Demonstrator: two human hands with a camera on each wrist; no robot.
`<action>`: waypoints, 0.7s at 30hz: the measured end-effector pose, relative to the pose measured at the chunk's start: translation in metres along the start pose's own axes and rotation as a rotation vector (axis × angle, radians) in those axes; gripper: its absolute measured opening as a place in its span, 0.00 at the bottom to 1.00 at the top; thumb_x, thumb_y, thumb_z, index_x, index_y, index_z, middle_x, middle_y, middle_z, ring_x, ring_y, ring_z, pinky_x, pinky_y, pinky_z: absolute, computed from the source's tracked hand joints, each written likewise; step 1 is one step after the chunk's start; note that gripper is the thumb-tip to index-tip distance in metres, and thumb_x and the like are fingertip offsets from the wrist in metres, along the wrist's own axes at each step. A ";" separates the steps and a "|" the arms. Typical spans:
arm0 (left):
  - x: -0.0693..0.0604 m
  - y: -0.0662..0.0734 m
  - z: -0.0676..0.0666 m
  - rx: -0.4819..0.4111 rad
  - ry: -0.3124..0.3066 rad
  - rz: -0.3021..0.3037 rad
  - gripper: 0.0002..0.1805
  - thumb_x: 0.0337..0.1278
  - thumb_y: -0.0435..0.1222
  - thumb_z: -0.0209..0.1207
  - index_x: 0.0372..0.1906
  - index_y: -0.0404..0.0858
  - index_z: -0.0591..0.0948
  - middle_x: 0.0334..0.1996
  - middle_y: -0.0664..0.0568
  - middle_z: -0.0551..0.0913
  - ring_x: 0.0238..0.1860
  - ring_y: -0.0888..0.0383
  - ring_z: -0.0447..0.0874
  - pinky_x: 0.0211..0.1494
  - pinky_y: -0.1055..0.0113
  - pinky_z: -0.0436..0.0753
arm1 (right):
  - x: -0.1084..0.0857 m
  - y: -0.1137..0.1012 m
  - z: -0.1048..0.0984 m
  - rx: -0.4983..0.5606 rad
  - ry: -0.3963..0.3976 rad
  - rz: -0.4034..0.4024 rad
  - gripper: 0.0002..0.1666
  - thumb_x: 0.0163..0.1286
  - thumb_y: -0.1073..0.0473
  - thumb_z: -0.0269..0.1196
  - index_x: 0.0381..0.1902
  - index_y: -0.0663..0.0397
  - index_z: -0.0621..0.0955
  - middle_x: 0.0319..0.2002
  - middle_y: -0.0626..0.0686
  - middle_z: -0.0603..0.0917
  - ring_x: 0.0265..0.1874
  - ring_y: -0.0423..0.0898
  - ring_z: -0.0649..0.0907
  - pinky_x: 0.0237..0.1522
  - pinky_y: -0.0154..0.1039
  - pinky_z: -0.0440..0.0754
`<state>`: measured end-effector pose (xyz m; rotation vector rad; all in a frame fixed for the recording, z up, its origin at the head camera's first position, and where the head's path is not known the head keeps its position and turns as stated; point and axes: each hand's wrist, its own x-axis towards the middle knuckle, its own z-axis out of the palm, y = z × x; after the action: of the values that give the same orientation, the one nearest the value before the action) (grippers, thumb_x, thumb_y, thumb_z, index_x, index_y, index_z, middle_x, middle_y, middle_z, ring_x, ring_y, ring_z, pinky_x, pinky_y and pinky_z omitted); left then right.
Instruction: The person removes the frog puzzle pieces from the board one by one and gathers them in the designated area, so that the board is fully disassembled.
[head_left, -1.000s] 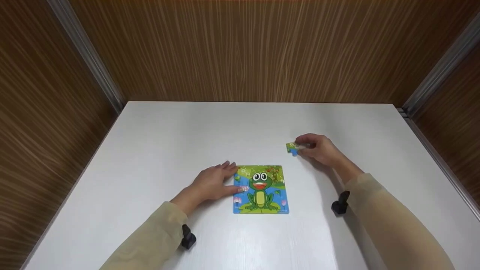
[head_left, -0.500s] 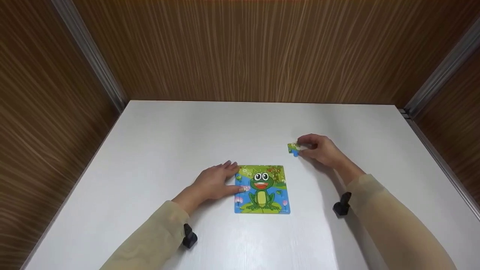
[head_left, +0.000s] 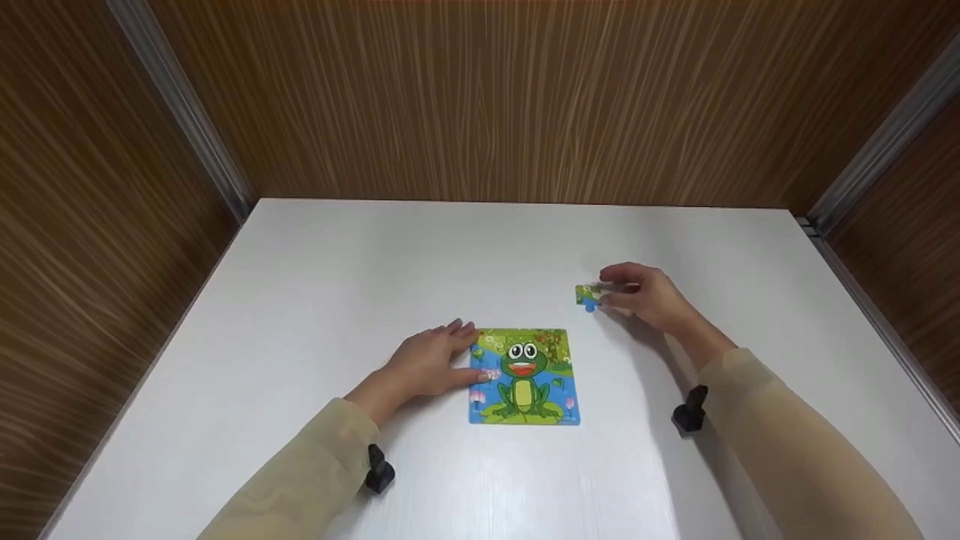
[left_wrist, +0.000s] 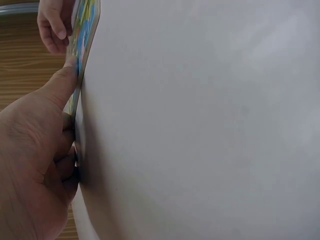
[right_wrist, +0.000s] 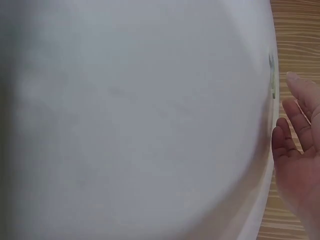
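Note:
A square frog picture puzzle (head_left: 523,390) lies flat on the white table in the head view. My left hand (head_left: 430,364) rests at its left side, the thumb on top of the picture and the fingertips by the upper left edge. In the left wrist view the same thumb (left_wrist: 62,82) lies over the board's edge. Beyond the puzzle, to the upper right, a small green-and-blue puzzle piece (head_left: 587,295) lies on the table. Just right of it is my right hand (head_left: 645,296), thumb and fingers parted; the right wrist view shows the thumb apart from the piece (right_wrist: 273,75).
The white table (head_left: 337,262) is bounded by brown wood-grain panels (head_left: 480,105) at the back and both sides. Metal strips (head_left: 180,112) run along the corners. A small black device (head_left: 379,471) sits at each cuff.
My right hand has drawn slightly right, its fingers parting from the puzzle piece, which stays on the table. The left hand and the frog puzzle keep their places.

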<state>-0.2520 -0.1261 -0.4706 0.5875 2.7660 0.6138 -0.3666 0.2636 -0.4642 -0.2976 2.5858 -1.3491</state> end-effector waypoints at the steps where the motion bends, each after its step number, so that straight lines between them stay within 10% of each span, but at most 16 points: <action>1: 0.000 0.000 0.000 0.002 -0.001 -0.001 0.48 0.66 0.67 0.61 0.82 0.46 0.67 0.82 0.51 0.63 0.83 0.47 0.56 0.81 0.46 0.62 | 0.000 -0.002 -0.001 0.005 0.001 0.002 0.28 0.73 0.61 0.71 0.68 0.58 0.80 0.66 0.58 0.81 0.63 0.56 0.78 0.66 0.48 0.78; 21: 0.001 -0.009 -0.004 0.004 0.017 -0.015 0.47 0.66 0.68 0.61 0.82 0.46 0.69 0.82 0.50 0.63 0.83 0.47 0.56 0.81 0.46 0.62 | -0.005 -0.074 0.050 0.000 -0.177 -0.239 0.25 0.70 0.63 0.74 0.64 0.61 0.83 0.59 0.61 0.86 0.60 0.59 0.83 0.65 0.51 0.81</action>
<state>-0.2572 -0.1346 -0.4712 0.5638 2.7852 0.6134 -0.3422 0.1845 -0.4309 -0.7118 2.4639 -1.3278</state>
